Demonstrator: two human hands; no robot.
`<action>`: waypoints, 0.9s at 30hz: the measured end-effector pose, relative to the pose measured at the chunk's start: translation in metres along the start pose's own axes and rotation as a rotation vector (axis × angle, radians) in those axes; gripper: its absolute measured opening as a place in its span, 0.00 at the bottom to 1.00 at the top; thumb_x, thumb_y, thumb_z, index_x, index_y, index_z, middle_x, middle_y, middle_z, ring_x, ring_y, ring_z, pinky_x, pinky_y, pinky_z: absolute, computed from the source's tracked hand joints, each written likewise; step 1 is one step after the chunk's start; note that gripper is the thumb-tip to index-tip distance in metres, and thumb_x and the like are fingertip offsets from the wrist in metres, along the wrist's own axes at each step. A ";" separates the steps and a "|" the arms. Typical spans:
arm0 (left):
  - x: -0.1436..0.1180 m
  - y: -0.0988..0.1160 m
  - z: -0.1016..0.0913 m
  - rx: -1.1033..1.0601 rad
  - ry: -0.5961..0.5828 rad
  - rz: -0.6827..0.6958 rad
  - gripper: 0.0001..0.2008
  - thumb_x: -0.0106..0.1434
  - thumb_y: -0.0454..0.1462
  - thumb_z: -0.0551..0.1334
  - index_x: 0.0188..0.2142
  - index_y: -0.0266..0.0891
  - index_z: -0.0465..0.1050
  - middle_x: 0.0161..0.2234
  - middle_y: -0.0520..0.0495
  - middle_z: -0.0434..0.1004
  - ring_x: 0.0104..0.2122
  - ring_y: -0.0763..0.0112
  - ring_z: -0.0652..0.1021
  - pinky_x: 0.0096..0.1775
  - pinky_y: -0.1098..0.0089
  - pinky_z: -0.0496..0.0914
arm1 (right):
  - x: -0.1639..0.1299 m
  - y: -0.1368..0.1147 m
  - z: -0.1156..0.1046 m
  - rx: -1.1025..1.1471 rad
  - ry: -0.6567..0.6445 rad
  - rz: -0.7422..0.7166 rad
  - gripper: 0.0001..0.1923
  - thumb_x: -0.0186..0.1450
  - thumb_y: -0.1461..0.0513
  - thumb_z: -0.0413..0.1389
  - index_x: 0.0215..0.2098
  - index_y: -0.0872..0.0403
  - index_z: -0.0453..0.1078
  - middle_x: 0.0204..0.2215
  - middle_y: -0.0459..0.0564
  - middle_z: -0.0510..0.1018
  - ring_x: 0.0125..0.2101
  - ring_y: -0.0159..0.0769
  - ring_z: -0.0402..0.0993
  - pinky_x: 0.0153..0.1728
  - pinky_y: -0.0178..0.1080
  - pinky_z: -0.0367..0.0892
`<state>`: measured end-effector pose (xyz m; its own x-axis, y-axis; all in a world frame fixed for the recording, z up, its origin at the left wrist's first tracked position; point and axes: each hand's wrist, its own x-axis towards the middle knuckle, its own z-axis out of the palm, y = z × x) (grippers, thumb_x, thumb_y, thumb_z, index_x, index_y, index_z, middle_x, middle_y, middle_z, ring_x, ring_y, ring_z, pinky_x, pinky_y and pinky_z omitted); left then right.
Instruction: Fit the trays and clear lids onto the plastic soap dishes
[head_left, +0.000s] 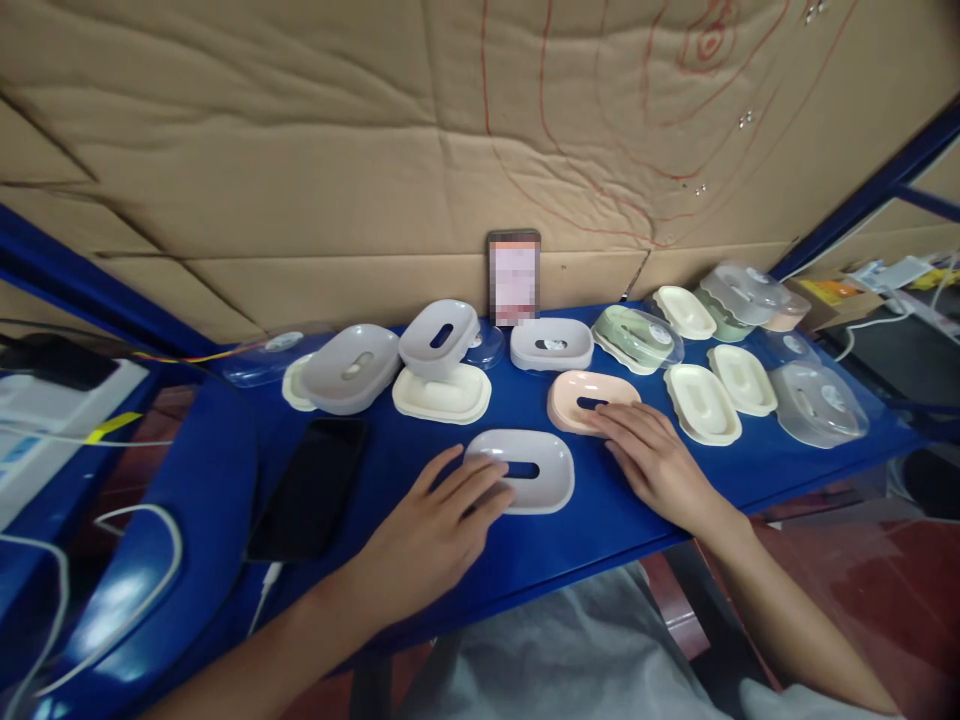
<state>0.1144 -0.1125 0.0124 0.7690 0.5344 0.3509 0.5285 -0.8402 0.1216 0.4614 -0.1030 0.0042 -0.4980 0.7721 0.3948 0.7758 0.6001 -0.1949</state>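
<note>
My left hand (439, 520) lies flat with fingers spread, its fingertips resting on the left edge of a grey oval soap-dish insert (536, 470) with a slot in its middle. My right hand (652, 455) lies palm down on the blue shelf (480, 555), its fingertips touching the near right edge of a pink soap-dish insert (581, 395). Neither hand grips anything.
Several soap-dish parts stand along the shelf: grey ones (352, 368) stacked at the left, cream trays (701, 403) and clear lids (814, 402) at the right, a green one (636, 338). A black phone (311, 487) lies at the left; another phone (514, 277) leans on the cardboard wall.
</note>
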 end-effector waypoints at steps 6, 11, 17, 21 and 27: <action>-0.002 -0.038 0.009 0.182 0.132 -0.387 0.23 0.76 0.33 0.53 0.68 0.36 0.66 0.68 0.34 0.72 0.68 0.45 0.72 0.67 0.40 0.63 | 0.009 -0.048 0.014 0.082 -0.099 -0.186 0.27 0.78 0.53 0.57 0.72 0.47 0.65 0.68 0.53 0.73 0.70 0.48 0.67 0.71 0.60 0.62; -0.007 -0.046 0.013 0.209 0.065 -0.337 0.18 0.74 0.29 0.54 0.58 0.38 0.75 0.53 0.38 0.83 0.54 0.49 0.82 0.60 0.43 0.70 | 0.006 -0.051 0.026 0.165 0.067 -0.071 0.21 0.77 0.59 0.59 0.67 0.48 0.71 0.59 0.53 0.82 0.61 0.46 0.78 0.63 0.54 0.73; -0.006 -0.012 0.009 0.023 0.041 -0.012 0.19 0.72 0.25 0.56 0.56 0.41 0.77 0.51 0.43 0.82 0.50 0.60 0.81 0.57 0.56 0.72 | 0.006 -0.052 0.028 0.219 0.195 0.039 0.20 0.75 0.61 0.61 0.64 0.49 0.73 0.57 0.54 0.83 0.60 0.46 0.78 0.62 0.54 0.74; -0.004 -0.004 0.007 0.127 0.173 0.032 0.22 0.73 0.28 0.60 0.63 0.46 0.75 0.61 0.37 0.75 0.57 0.53 0.78 0.60 0.51 0.69 | 0.010 -0.061 0.029 0.181 0.083 -0.100 0.20 0.76 0.62 0.58 0.65 0.53 0.71 0.60 0.55 0.81 0.65 0.45 0.73 0.68 0.57 0.68; -0.001 -0.014 0.011 0.152 0.049 0.024 0.19 0.78 0.39 0.60 0.65 0.40 0.72 0.67 0.37 0.73 0.66 0.52 0.73 0.67 0.51 0.64 | 0.011 -0.065 0.028 0.200 -0.029 -0.217 0.19 0.77 0.64 0.55 0.65 0.55 0.71 0.64 0.56 0.78 0.70 0.44 0.67 0.73 0.58 0.61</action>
<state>0.1101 -0.1002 0.0005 0.7656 0.5061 0.3972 0.5613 -0.8272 -0.0278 0.3943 -0.1274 -0.0035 -0.6571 0.6249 0.4217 0.5592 0.7792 -0.2832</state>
